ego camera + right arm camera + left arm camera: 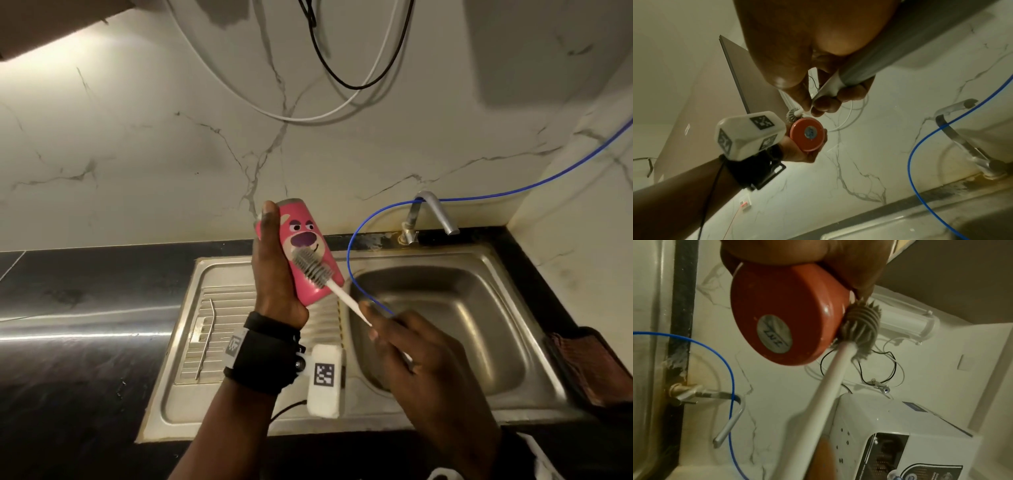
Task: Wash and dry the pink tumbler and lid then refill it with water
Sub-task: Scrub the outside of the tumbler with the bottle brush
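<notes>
My left hand [274, 274] grips the pink tumbler [303, 236], printed with a bear face, above the sink's left side. It is tilted, base toward me; its round base with a silver sticker [777, 331] [807, 134] shows in both wrist views. My right hand [411, 346] holds the white handle of a bottle brush [346, 301]. The grey bristle head [311, 267] [861, 324] lies against the tumbler's outer wall near its base. In the right wrist view my fingers [824, 104] pinch the handle. No lid is in view.
A steel sink [445, 387] with its basin lies below, its ribbed drainboard [212, 329] holding a bent metal straw [205, 339]. A tap [435, 212] and a blue tube [352, 260] stand at the back. A brown cloth [589, 363] lies at right. A white appliance [900, 434] is on the wall.
</notes>
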{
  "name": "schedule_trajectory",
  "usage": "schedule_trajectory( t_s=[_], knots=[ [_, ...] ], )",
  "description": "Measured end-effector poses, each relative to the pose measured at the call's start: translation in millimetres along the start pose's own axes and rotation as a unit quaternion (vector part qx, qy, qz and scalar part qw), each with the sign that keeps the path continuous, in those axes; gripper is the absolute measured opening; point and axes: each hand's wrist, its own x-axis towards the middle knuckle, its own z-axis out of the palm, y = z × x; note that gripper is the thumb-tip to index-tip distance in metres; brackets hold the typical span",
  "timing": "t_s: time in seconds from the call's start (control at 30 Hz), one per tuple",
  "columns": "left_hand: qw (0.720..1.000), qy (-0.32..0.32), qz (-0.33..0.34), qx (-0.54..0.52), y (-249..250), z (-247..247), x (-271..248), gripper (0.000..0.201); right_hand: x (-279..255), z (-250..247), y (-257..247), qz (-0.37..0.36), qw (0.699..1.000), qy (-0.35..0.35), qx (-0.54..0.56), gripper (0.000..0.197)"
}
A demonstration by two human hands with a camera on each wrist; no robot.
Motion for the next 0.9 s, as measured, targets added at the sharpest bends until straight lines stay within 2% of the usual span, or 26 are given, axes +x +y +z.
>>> schedule_trajectory(
  t_s=[0.1,0.27,0.4,0.5,0.63,0.7,0.83,0.9],
  knots=[
    [0.999,0.021,0.033,-0.006,8.1,-6.6,6.6,0.105,-12.5,-1.6,2.8,0.000,1.000,-0.020,0.000,0.046],
    [1.000,0.002,0.004,-0.003,-2.3,-1.6,-0.7,0.088,-0.5,5.6,3.1,-0.006,1.000,0.008,-0.005,0.049],
    [1.000,0.021,0.022,0.005,4.8,-3.5,7.6,0.103,-5.3,5.0,7.0,-0.004,1.000,0.005,-0.011,0.041],
    [0.999,0.036,0.038,0.005,12.4,-8.0,14.5,0.106,-12.4,2.2,9.8,0.005,0.999,0.011,-0.031,0.041],
    [1.000,0.020,0.006,0.007,1.2,-5.0,8.6,0.106,-2.4,8.3,4.7,0.008,1.000,0.026,-0.014,0.039],
    [1.000,0.012,-0.006,0.005,-3.7,-1.3,5.2,0.102,3.9,11.9,2.9,0.004,1.000,0.028,-0.004,0.041],
    [1.000,0.010,0.014,-0.015,8.7,-4.9,11.6,0.083,-4.2,8.1,12.2,0.006,0.999,0.031,-0.010,0.042],
    [0.999,0.023,0.023,-0.011,13.3,-8.0,13.1,0.080,-10.9,5.8,15.4,0.010,1.000,0.024,-0.009,0.041]
  ],
)
